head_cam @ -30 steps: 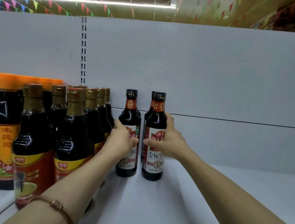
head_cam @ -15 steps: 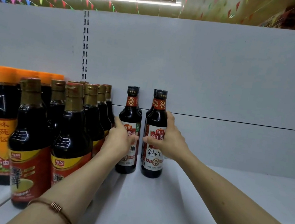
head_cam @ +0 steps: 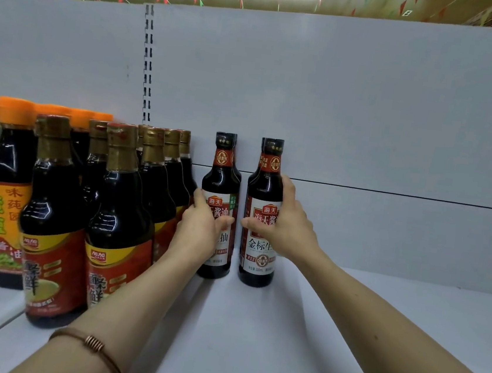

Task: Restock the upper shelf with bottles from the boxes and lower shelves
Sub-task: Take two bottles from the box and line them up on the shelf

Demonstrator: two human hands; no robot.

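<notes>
1. A bracelet (head_cam: 92,343) is worn on the left forearm, nearest the camera.
2. Gold-capped bottles (head_cam: 118,221) are crowded left of the shelf (head_cam: 251,340).
3. The left bottle (head_cam: 223,183) is gripped by the left hand (head_cam: 200,230), the right bottle (head_cam: 266,185) by the right hand (head_cam: 285,230); both bottles stand upright near the back panel (head_cam: 370,108).
4. Further bottles behind them are mostly hidden.

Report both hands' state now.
Left hand: grips left black-capped dark soy sauce bottle.
Right hand: grips right black-capped dark soy sauce bottle.
</notes>
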